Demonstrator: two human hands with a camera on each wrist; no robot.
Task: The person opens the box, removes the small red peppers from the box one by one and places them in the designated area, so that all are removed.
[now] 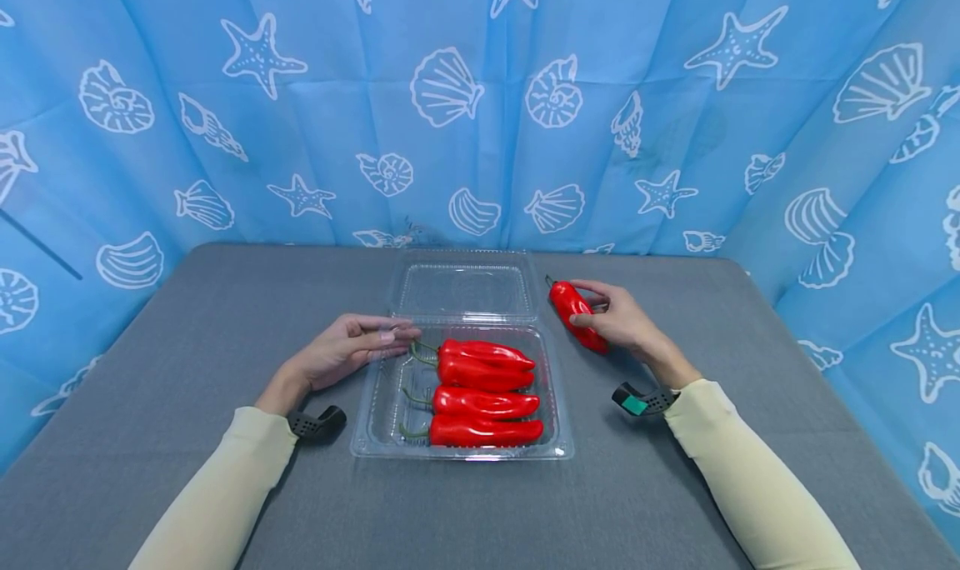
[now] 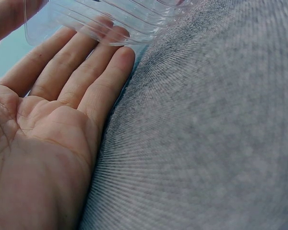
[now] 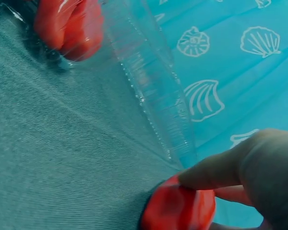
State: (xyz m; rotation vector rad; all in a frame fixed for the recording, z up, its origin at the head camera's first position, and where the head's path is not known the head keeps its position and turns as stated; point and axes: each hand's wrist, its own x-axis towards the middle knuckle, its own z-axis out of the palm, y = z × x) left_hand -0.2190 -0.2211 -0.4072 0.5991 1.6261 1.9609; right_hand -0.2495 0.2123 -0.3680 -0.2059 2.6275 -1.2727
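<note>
A clear plastic clamshell box point(image 1: 378, 420) stands on the table with its lid point(image 1: 465, 295) folded back. Inside lie several long red peppers point(image 1: 486, 431) side by side, green stems toward the left. My left hand point(image 1: 348, 349) is at the box's back left corner; in the left wrist view its fingers point(image 2: 72, 72) are straight and their tips touch the clear plastic. Right of the lid, my right hand point(image 1: 618, 316) grips one more red pepper point(image 1: 572, 307) between thumb and fingers. That pepper point(image 3: 175, 208) is partly cut off in the right wrist view.
A grey cloth covers the table point(image 1: 480, 512). Behind it hangs a blue curtain point(image 1: 480, 153) with white shells and starfish. Each wrist wears a black band with a camera mount point(image 1: 318, 424).
</note>
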